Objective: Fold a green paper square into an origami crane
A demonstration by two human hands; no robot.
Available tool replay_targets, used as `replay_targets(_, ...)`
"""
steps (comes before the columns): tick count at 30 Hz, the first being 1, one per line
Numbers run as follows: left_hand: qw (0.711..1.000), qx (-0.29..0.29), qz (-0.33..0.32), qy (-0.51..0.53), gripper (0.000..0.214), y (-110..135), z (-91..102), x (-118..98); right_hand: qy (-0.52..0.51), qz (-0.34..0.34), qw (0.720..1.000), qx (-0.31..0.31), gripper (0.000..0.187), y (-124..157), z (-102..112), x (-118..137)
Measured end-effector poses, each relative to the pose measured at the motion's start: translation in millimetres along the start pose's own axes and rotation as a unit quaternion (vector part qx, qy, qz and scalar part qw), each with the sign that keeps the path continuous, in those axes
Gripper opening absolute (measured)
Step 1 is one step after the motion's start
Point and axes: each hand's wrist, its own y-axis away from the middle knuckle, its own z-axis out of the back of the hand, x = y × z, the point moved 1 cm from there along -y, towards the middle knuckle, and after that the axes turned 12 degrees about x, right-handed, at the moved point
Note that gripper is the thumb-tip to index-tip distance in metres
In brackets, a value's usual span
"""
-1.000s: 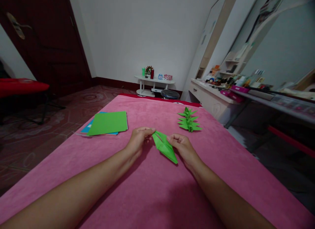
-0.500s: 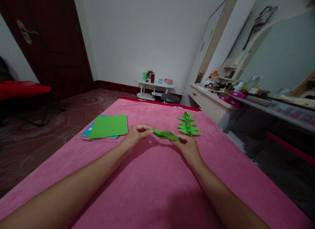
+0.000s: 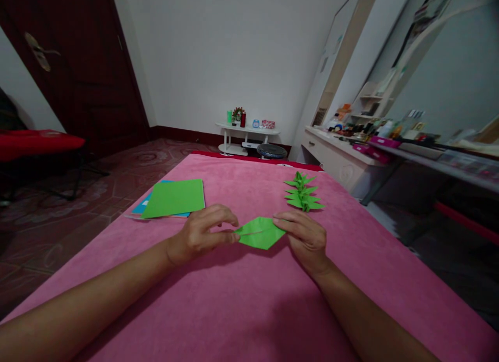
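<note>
A folded green paper piece (image 3: 260,232), kite-shaped, lies flat on the pink cloth-covered table (image 3: 241,299). My left hand (image 3: 202,233) pinches its left tip with thumb and fingers closed. My right hand (image 3: 306,236) grips its right corner, fingers curled over the paper. Beyond my right hand sits a finished green folded paper stack (image 3: 303,193) with leaf-like points. A pile of flat sheets (image 3: 173,198), green on top of blue, lies to the far left of my left hand.
The table's right edge drops off toward a pale dresser (image 3: 337,159) crowded with bottles. A small white side table (image 3: 245,136) stands by the far wall. A dark red door (image 3: 78,66) and a red seat (image 3: 37,144) are at the left.
The green piece was turned over and laid flat on the cloth, showing a wider kite face. Both hands came nearer to me with it.
</note>
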Motion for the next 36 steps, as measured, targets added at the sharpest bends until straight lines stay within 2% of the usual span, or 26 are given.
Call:
replay_targets(4,0.998,-0.033,-0.032,-0.03,0.017,4,5.5,-6,0.006,0.019,1.0,0.002,0.036,-3,1,6)
replay_targets(11,0.989,0.007,-0.06,-0.133,0.015,8,8.4,-8,0.005,0.051,0.999,-0.001,0.038,-4,-2,7)
replay_targets(18,0.974,-0.072,-0.141,-0.164,0.022,9,3.5,2,0.003,0.08,0.997,0.0,0.035,-5,-2,6)
replay_targets(20,0.974,-0.088,-0.144,-0.155,0.02,8,3.8,3,-0.003,0.076,0.997,-0.001,0.034,-5,-3,8)
replay_targets(22,0.982,-0.089,-0.133,-0.102,0.017,5,4.6,1,-0.02,0.061,0.998,-0.007,0.035,-6,-4,9)
replay_targets(24,0.995,-0.075,-0.059,0.0,0.011,1,5.0,-2,-0.046,0.012,0.999,-0.019,0.034,-7,-5,9)
replay_targets(26,0.985,-0.061,0.108,0.12,0.004,-4,4.0,-3,-0.093,-0.084,0.992,0.001,0.027,-10,-6,9)
replay_targets(27,0.963,-0.055,0.199,0.175,0.005,-5,2.8,-3,-0.132,-0.143,0.98,0.036,0.021,-12,-6,8)
replay_targets(29,0.9,-0.036,0.335,0.276,0.013,-5,-0.6,-1,-0.233,-0.257,0.928,0.135,0.011,-14,-7,8)
replay_targets(30,0.869,-0.024,0.376,0.32,0.017,-4,-2.8,1,-0.284,-0.302,0.891,0.186,0.015,-14,-7,8)
replay_targets(33,0.796,-0.002,0.443,0.412,0.026,2,-11.5,7,-0.375,-0.396,0.794,0.268,0.028,-11,-9,6)
replay_targets(36,0.756,0.031,0.483,0.441,0.03,9,-22.5,14,-0.381,-0.459,0.745,0.298,0.026,-6,-13,2)
